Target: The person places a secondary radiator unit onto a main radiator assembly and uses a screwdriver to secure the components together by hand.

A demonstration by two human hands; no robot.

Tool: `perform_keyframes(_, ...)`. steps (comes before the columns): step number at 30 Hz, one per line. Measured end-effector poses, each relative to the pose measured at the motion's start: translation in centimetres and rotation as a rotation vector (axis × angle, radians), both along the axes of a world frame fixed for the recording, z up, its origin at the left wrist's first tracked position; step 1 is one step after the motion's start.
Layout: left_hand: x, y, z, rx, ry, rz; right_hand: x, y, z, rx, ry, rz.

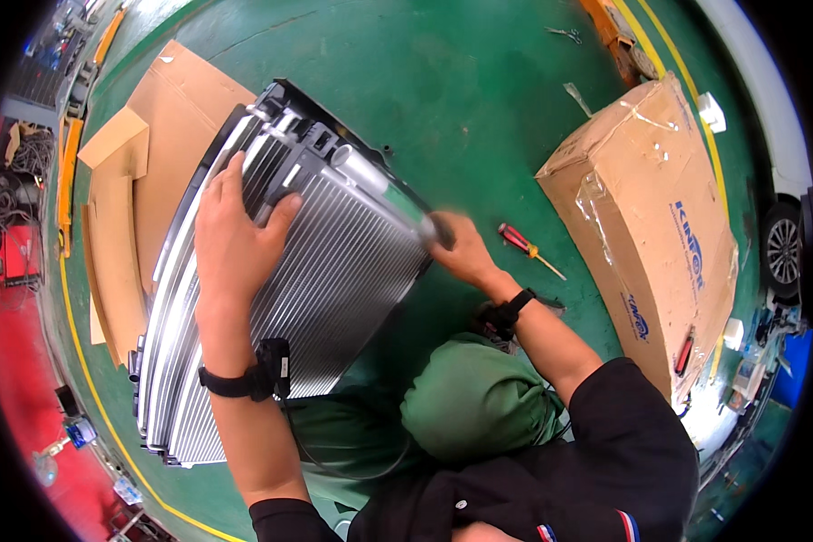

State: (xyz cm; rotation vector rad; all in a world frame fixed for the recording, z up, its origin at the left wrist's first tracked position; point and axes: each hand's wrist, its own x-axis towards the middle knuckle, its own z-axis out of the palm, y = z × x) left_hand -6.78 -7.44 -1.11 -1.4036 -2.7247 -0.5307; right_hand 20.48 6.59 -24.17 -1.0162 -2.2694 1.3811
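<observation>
A car radiator assembly (334, 262), with silver fins and black plastic end parts, leans slantwise in front of my knees. My left hand (237, 239) lies against its upper left part, fingers stretched upward and thumb apart near a black bracket (309, 155). Along the assembly's right edge runs a silver tube (361, 169), its lower end smeared by motion. My right hand (465, 253) is closed around that lower end; the fingertips are blurred and partly hidden. To the right of this hand a red-and-yellow screwdriver (530, 250) lies on the green floor.
A large cardboard box (646, 208) stands at right, with a red-handled tool (685, 350) on it. Opened cardboard (176, 99) lies behind the radiator at left. Farther off are scissors (565, 34), orange lift arms (70, 172) and a car wheel (781, 248).
</observation>
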Motion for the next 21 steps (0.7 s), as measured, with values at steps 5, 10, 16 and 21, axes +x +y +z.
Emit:
perform_keyframes(5,-0.2,0.4,-0.3,-0.069,0.055,-0.023,1.2,1.8,-1.3,0.025,0.078,0.052)
perform_keyframes(10,-0.3,0.7,-1.4,-0.112,0.055,0.048,2.0,1.4,-1.8,-0.071,0.126,0.111)
perform_keyframes(16,-1.7,0.0,-1.8,-0.151,0.003,0.07,2.5,0.5,-3.4,-0.165,0.167,0.003)
perform_keyframes(21,-2.0,-0.5,-1.3,-0.167,-0.046,0.056,2.4,1.1,-3.6,-0.243,0.194,0.035)
